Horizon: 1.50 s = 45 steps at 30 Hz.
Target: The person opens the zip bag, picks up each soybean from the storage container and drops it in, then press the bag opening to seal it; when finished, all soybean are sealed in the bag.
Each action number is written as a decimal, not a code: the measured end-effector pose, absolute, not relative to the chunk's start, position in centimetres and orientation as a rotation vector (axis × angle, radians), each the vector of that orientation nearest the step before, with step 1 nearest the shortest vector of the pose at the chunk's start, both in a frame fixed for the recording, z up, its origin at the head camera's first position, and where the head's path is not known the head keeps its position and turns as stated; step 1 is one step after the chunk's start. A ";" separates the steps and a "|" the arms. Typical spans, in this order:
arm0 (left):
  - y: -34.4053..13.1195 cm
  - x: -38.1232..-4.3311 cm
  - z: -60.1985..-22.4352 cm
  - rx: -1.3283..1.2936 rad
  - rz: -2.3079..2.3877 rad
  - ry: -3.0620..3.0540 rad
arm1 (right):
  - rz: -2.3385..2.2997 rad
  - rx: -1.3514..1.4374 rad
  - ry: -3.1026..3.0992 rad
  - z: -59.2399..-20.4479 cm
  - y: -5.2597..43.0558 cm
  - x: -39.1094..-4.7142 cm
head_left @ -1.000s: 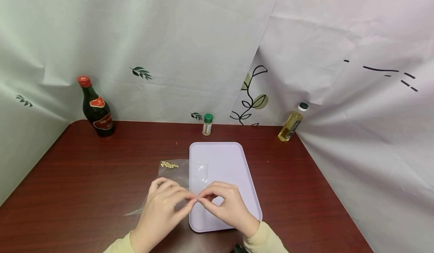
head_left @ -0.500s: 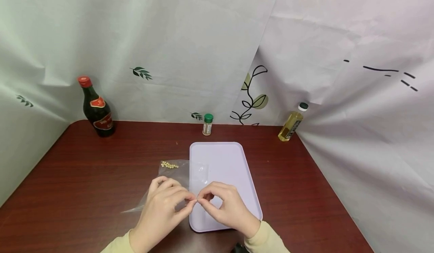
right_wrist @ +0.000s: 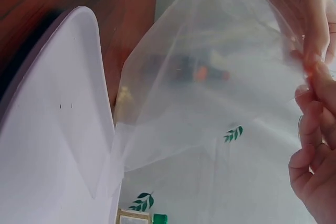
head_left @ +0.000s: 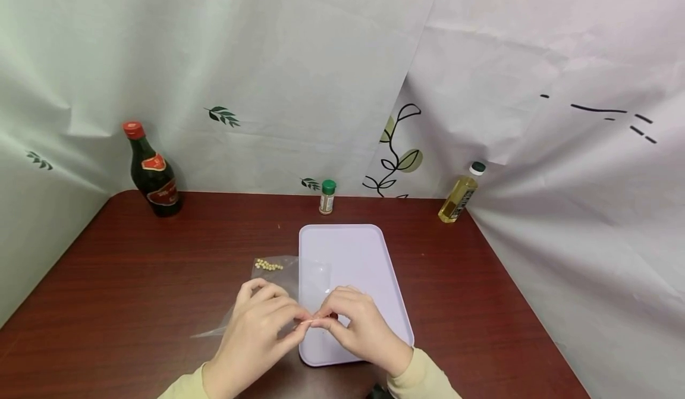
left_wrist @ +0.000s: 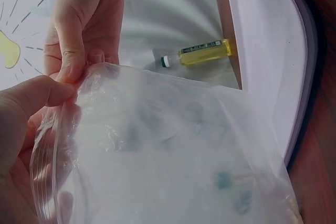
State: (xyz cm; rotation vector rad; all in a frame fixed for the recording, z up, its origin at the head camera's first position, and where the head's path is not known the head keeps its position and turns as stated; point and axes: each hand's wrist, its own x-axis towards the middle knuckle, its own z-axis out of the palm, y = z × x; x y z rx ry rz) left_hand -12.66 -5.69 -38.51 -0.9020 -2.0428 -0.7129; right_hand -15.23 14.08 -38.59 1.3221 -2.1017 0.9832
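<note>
Both hands pinch the upper edge of a clear plastic zip bag [head_left: 288, 277], their fingertips meeting at one end of it. My left hand [head_left: 254, 324] has thumb and fingers on the ridged strip along that edge, as the left wrist view shows. My right hand [head_left: 361, 326] grips the corner right beside it between thumb and fingers. The bag hangs from the hands toward the table. In its far bottom corner lie several small round pale-yellow pieces [head_left: 269, 264] that look like soybeans. The left hand hides part of the bag in the head view.
A pale lilac tray [head_left: 353, 256] lies under the right hand and part of the bag. At the back of the dark red table [head_left: 230, 226] stand a dark bottle with red cap [head_left: 155, 173], a green-capped spice jar [head_left: 327, 198] and a yellow oil bottle [head_left: 459, 197].
The fingertips have dipped slightly, and the right thumb and fingers have shifted a little along the edge toward the left hand. The bag's far end has moved slightly nearer the person.
</note>
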 end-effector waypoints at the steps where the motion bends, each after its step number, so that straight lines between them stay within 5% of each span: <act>1: -5.7 -12.6 -38.5 -0.905 -0.713 -2.043 | 0.970 1.324 -2.094 -38.5 14.1 -15.2; 45: -7.6 -11.2 -35.5 -0.925 -0.653 -1.866 | 1.032 1.361 -1.897 -36.8 14.8 -13.9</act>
